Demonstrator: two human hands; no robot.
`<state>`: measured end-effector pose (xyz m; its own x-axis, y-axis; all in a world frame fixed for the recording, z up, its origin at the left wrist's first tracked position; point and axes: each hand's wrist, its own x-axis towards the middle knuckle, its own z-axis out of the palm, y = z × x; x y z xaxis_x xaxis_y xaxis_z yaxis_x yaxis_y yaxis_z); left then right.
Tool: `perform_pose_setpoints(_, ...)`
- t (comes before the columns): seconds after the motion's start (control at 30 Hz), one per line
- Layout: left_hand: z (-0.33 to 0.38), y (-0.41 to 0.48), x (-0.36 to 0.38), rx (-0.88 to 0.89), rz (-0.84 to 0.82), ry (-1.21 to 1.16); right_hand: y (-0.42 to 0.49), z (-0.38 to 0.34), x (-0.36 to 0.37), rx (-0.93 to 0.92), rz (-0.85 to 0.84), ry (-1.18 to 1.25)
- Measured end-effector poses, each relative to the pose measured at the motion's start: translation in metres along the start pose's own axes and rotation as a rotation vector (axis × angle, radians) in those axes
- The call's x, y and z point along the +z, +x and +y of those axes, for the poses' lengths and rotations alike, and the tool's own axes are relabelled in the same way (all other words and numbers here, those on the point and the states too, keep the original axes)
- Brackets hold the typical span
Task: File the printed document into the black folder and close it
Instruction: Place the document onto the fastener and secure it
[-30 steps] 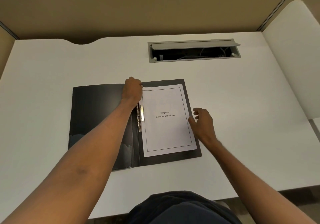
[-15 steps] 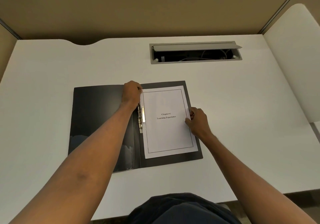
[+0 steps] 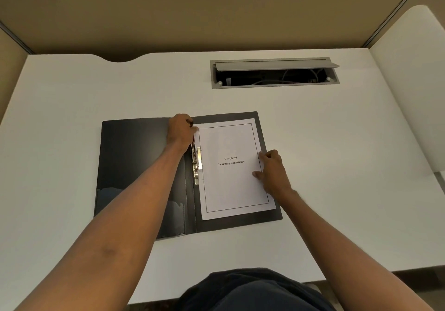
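Observation:
The black folder (image 3: 134,164) lies open flat on the white desk. The printed document (image 3: 231,185), a white page titled "Chapter 6 Learning Experience", rests on the folder's right half beside the metal clip (image 3: 197,164) at the spine. My left hand (image 3: 181,130) is curled over the top of the spine, its fingers at the page's upper left corner; what they grip is hidden. My right hand (image 3: 272,171) rests on the page's right edge, thumb lying on the paper and fingers bent at the edge.
The white desk (image 3: 337,166) has an open grey cable hatch (image 3: 274,73) at the back with wires inside. Tan partition walls (image 3: 216,14) enclose the back and sides. A white side surface (image 3: 414,82) stands at the right. My dark-clothed lap (image 3: 252,291) shows at the front edge.
My right hand has moved left from beside the folder onto the page's right edge. My left hand has stayed at the top of the spine.

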<state>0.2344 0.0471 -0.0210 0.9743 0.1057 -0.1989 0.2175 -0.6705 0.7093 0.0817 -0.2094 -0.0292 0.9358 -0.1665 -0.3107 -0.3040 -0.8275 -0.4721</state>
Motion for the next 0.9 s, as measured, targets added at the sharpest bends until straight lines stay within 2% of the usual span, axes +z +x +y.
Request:
perform_pose_setpoints(0.13, -0.002, -0.005, -0.004, -0.193, -0.02, 0.053, 0.002, -0.003, 0.001, -0.012, 0.01, -0.051)
perform_pose_setpoints(0.23, -0.002, -0.012, -0.005, -0.27, -0.052, 0.064, 0.003, -0.005, 0.001, -0.01, 0.016, -0.072)
perform_pose_setpoints(0.43, 0.002, -0.023, -0.011, -0.333, -0.061, 0.006, 0.004, -0.007, 0.003, 0.014, 0.015, -0.072)
perform_pose_setpoints(0.63, 0.012, -0.039, -0.023, -0.4, -0.103, -0.165, 0.006, -0.008, 0.003, 0.012, 0.028, -0.112)
perform_pose_setpoints(0.9, 0.016, -0.069, -0.036, -0.436, -0.077, -0.342, 0.006, -0.008, 0.003, -0.022, 0.025, -0.213)
